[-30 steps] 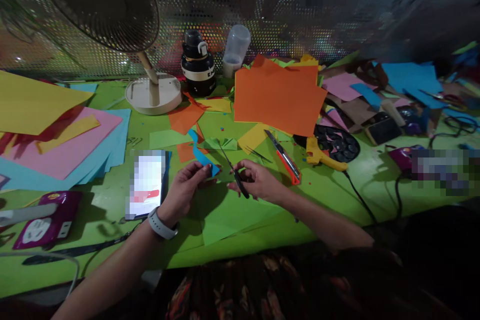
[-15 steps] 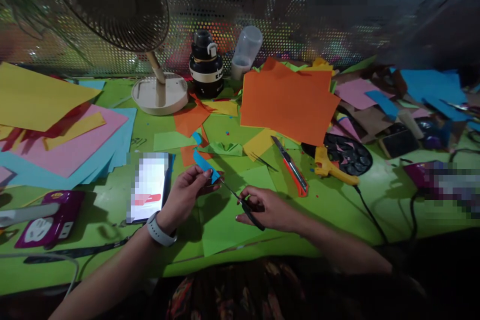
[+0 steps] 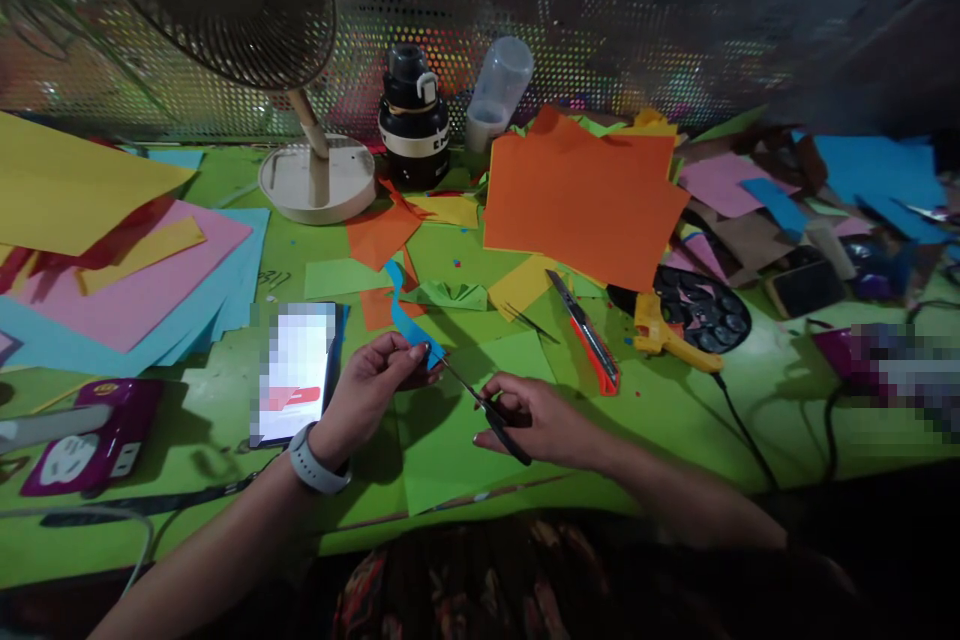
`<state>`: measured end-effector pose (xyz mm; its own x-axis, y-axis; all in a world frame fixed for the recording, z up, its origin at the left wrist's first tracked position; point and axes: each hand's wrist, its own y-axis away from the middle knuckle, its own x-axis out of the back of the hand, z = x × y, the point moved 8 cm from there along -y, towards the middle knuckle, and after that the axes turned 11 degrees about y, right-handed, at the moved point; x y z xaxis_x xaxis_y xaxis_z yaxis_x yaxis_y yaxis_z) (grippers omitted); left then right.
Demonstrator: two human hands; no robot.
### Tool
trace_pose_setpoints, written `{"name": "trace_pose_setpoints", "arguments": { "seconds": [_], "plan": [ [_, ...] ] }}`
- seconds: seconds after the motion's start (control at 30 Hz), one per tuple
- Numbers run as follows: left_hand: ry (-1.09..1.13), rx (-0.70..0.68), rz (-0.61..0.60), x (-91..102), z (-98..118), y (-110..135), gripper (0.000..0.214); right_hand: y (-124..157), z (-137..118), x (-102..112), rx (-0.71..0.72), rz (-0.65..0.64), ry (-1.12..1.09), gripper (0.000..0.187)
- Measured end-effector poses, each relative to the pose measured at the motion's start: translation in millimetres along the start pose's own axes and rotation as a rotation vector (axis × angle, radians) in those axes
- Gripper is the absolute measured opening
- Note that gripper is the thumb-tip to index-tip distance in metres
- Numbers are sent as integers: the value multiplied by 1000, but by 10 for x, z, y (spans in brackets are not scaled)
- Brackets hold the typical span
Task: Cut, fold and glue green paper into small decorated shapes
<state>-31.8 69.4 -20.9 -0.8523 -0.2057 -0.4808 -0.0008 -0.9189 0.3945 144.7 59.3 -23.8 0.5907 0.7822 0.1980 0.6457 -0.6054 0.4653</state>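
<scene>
Between the thumb and fingers of my left hand (image 3: 375, 385) is a narrow, wavy strip of blue paper (image 3: 411, 328), its far end reaching up and to the left. My right hand (image 3: 536, 415) is closed round the dark handles of a pair of scissors (image 3: 491, 415). The thin blades point up and left, and their tips meet the lower end of the strip close to my left fingertips. Below both hands lies a light green paper sheet (image 3: 465, 465). A red utility knife (image 3: 589, 340) rests to the right, beyond my right hand.
A lit phone (image 3: 296, 370) lies left of my left wrist. Behind stand a fan (image 3: 319, 180), a black bottle (image 3: 415, 135) and a clear container (image 3: 501, 90). Orange paper (image 3: 581, 205) lies at the back. A yellow glue gun (image 3: 671, 340) with a cable sits right, and stacked coloured sheets (image 3: 142, 290) left.
More of the blue strip now shows, stretching further up from my left fingers with a wavier outline. Both hands stay almost in place; the whole view has shifted slightly.
</scene>
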Motion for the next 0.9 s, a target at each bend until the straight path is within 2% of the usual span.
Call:
{"name": "trace_pose_setpoints", "arguments": {
  "seconds": [0.23,0.5,0.8,0.9],
  "plan": [
    [-29,-36,-47,1,17,-10,18,-2,11,-36,15,-24,-78,45],
    [3,-56,-29,28,52,-13,21,1,7,-47,28,-29,-54,43],
    [28,-51,-63,14,30,-22,21,-18,-23,-35,45,-24,-30,43],
    [22,-32,-50,19,12,-21,33,-14,-29,-34,42,-13,-13,44]
  ]
}}
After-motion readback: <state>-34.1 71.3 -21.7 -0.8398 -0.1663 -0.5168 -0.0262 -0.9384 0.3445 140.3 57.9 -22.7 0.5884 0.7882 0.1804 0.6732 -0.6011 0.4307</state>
